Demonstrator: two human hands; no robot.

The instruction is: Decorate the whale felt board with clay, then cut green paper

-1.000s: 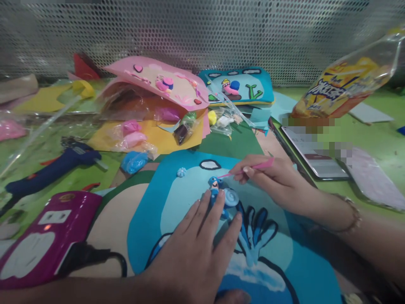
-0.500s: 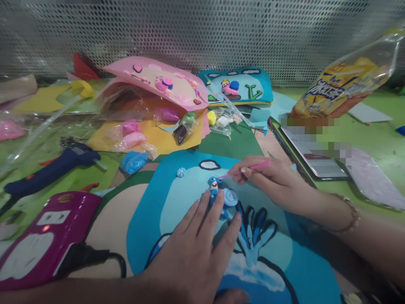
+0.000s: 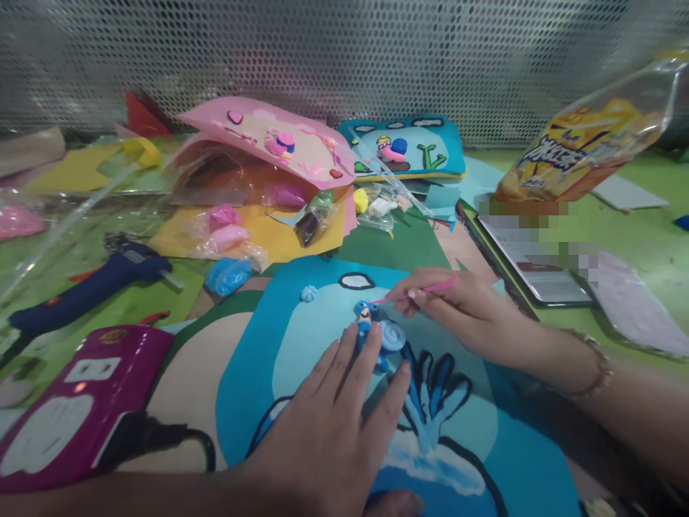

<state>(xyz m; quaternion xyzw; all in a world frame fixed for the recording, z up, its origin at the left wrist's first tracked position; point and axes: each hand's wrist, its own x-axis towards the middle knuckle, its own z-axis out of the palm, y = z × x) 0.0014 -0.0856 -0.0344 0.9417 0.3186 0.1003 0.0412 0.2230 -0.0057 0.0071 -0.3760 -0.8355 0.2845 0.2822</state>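
A blue felt picture board (image 3: 252, 373) lies in front of me, with a small blue clay figure (image 3: 367, 316) and a pale spiral shell (image 3: 392, 334) stuck on it. My left hand (image 3: 334, 424) rests flat on the board, fingers spread, fingertips touching the figure's lower side. My right hand (image 3: 463, 309) pinches a thin pink modelling tool (image 3: 425, 290), whose tip touches the figure's head. A bracelet sits on my right wrist.
A magenta power strip (image 3: 80, 402) with a black cable lies at the left, a dark blue glue gun (image 3: 91, 283) behind it. Bags of coloured clay (image 3: 226, 230), pink and blue finished boards (image 3: 409, 147), a snack bag (image 3: 581, 151) and a tablet (image 3: 532, 258) crowd the green table.
My right hand has lowered slightly, bringing the pink tool's tip onto the figure's head. My left hand has stayed flat in place.
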